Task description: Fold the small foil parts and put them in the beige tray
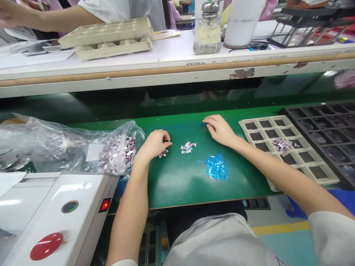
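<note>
My left hand is closed in a pinch, thumb and forefinger together over a small pile of dark-and-white pieces. Whatever is between its fingertips is too small to make out. Just right of it lies another little heap of white, printed pieces. My right hand hovers over or rests on the green work surface, palm down, its fingers stretched out and the thumb apart; I see nothing in it. Nearer to me than that hand is a pile of shiny blue film scraps.
Clear plastic bags of small pieces lie at left, behind a white machine with a red button. At right are a beige compartment tray bearing more pieces and a black tray. A raised shelf holds a glass bottle.
</note>
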The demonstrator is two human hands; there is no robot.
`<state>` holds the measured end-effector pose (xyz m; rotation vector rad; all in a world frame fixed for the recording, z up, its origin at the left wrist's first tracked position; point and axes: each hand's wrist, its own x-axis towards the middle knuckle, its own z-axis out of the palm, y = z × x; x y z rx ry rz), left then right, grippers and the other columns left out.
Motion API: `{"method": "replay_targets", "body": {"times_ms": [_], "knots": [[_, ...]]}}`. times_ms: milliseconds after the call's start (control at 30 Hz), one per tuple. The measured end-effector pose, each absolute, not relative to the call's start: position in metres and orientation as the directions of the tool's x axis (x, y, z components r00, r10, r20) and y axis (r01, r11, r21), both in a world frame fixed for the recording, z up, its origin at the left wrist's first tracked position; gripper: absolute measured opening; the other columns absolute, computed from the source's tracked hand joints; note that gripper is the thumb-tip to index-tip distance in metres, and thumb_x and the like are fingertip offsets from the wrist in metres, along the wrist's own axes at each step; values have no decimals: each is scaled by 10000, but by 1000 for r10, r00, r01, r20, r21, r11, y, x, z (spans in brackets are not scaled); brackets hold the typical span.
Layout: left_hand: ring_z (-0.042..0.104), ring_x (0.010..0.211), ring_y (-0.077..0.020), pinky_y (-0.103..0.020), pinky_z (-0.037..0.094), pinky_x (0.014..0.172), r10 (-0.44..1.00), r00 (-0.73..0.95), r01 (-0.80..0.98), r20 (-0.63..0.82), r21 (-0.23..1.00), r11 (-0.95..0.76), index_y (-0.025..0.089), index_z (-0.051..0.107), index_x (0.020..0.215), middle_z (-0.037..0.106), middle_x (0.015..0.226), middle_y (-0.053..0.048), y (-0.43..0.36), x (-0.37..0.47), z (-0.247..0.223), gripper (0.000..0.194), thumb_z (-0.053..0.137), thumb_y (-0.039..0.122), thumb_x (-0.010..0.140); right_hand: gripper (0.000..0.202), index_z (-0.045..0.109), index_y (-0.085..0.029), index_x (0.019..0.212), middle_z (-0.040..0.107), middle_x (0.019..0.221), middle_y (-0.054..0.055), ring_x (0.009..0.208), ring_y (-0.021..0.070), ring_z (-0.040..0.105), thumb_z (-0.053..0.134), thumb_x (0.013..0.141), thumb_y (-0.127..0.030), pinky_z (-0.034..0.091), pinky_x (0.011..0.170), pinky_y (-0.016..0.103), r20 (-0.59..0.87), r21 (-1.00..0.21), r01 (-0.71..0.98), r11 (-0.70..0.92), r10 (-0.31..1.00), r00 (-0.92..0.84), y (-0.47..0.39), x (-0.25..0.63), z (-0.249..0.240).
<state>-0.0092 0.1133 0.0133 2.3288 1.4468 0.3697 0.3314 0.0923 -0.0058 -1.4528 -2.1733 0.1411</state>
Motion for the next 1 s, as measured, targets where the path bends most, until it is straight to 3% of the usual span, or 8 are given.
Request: {"method": "replay_targets", "body": {"times_ms": [167,333,533,1000], "knots": [[751,692,-224,-349,595,723,929,366,587,58,760,-279,224,706,858,765,778,-22,107,-3,18,146,774,354,861,386,796,-190,1265,764,1287,147,1235,372,631,532,985,-217,488,1129,578,299,-329,898,290,935,-192,110,389,-8],[825,795,-279,-352,633,719,953,290,304,89,936,-180,193,773,917,813,835,-87,98,24,14,240,851,410,850,292,829,-213,1170,784,1232,142,1179,384,640,624,984,-307,508,1096,597,299,-328,902,281,936,-183,117,410,-19],[846,887,-325,-411,687,808,946,321,64,52,995,-76,167,808,954,834,858,-132,88,56,1,416,939,523,784,337,842,-203,1163,801,1191,143,1137,368,644,560,1052,-350,512,1094,576,358,-358,879,316,916,-184,120,403,-28],[848,830,-289,-359,690,763,954,299,-72,-12,997,35,143,810,899,840,840,-135,78,70,-2,446,1015,491,707,266,867,-247,1084,823,1175,114,1128,360,674,646,972,-344,517,1097,615,363,-477,826,301,923,-128,126,411,-34]]}}
